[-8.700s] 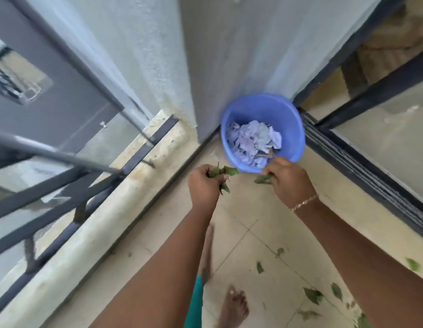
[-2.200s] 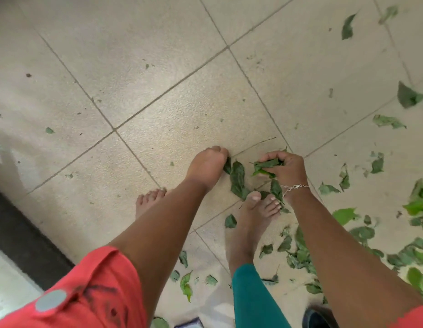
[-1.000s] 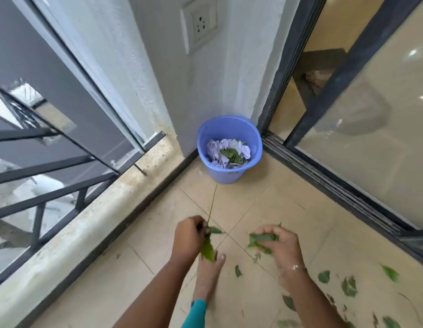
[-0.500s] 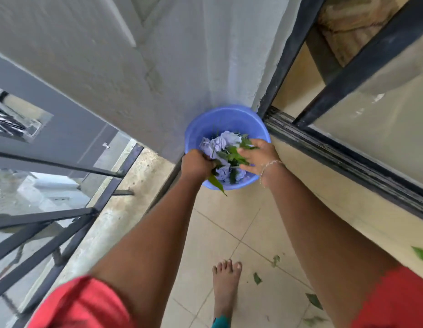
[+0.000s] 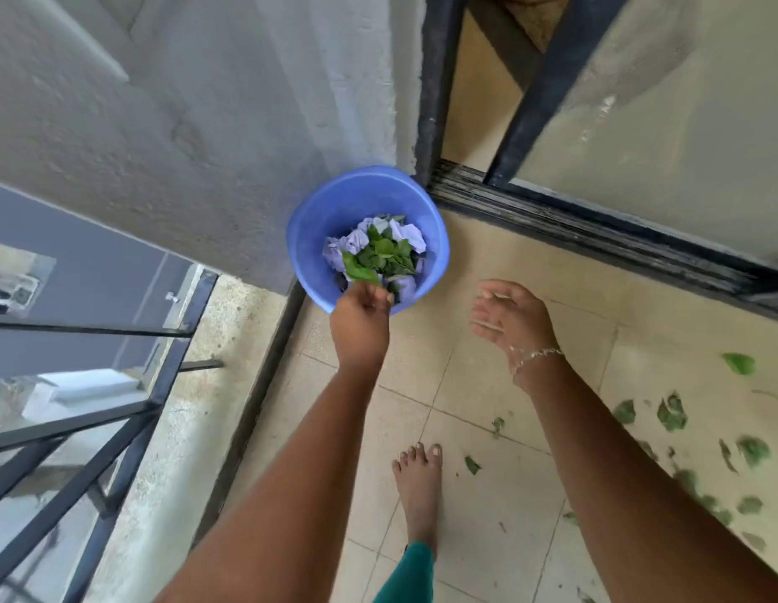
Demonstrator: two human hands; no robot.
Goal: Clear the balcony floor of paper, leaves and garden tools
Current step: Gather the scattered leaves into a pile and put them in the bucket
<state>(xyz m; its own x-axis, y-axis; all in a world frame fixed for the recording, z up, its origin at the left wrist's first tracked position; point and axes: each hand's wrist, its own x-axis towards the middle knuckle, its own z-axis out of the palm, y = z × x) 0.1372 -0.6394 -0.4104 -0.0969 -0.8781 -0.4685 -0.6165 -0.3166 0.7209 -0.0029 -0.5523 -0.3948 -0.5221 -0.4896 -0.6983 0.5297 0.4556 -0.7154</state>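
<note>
A blue bucket stands in the corner against the wall. It holds crumpled paper with a heap of green leaves on top. My left hand is at the bucket's near rim, fingers curled, pinching one bright green leaf over the bucket. My right hand hovers to the right of the bucket above the tiles, fingers relaxed and holding nothing. Several loose leaves lie scattered on the floor at the right.
A dark metal railing on a concrete ledge borders the left side. A sliding glass door with a dark track runs along the right. My bare foot stands on the tiles below the bucket.
Half a second ago both hands were over the bucket with leaves. My right hand has since pulled back to the right, empty, and more leaves lie in the bucket.
</note>
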